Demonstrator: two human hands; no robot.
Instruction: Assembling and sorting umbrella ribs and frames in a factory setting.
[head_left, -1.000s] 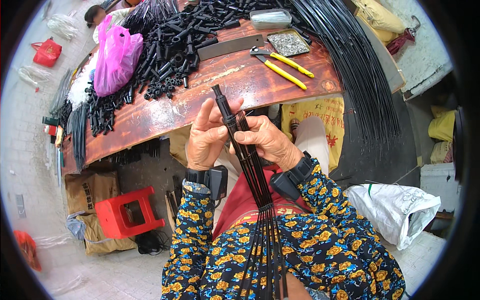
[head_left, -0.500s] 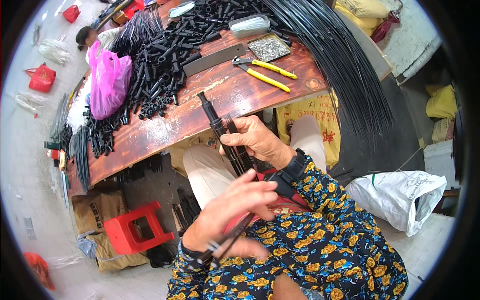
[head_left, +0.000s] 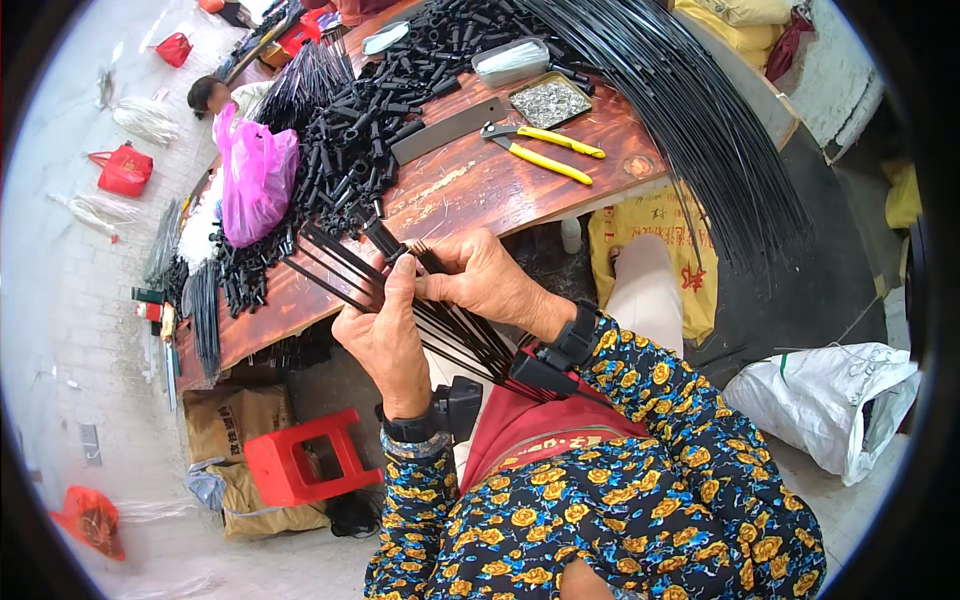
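Both my hands meet in front of the table edge over a bundle of thin black ribs (head_left: pixel 462 342), which looks like part of an umbrella frame. My left hand (head_left: pixel 385 345) is closed round some of the ribs, and several of their ends fan out to its upper left. My right hand (head_left: pixel 492 283) pinches the bundle beside the left thumb. A black plastic tube (head_left: pixel 381 237) sticks up between the hands toward the table. The fingers hide where tube and ribs join. Below the hands, the ribs slant down toward my lap.
The wooden table (head_left: pixel 470 195) carries a heap of black plastic tubes (head_left: pixel 350 150), yellow-handled cutters (head_left: pixel 545 150), a tray of small metal pieces (head_left: pixel 550 103) and long black rods (head_left: pixel 690 130). A pink bag (head_left: pixel 255 180) sits left. A red stool (head_left: pixel 310 460) and white sack (head_left: pixel 825 400) stand below.
My left hand has risen from my lap to the bundle and closed on ribs. The bundle has tipped, with rib ends now fanned to the upper left. The view has shifted slightly.
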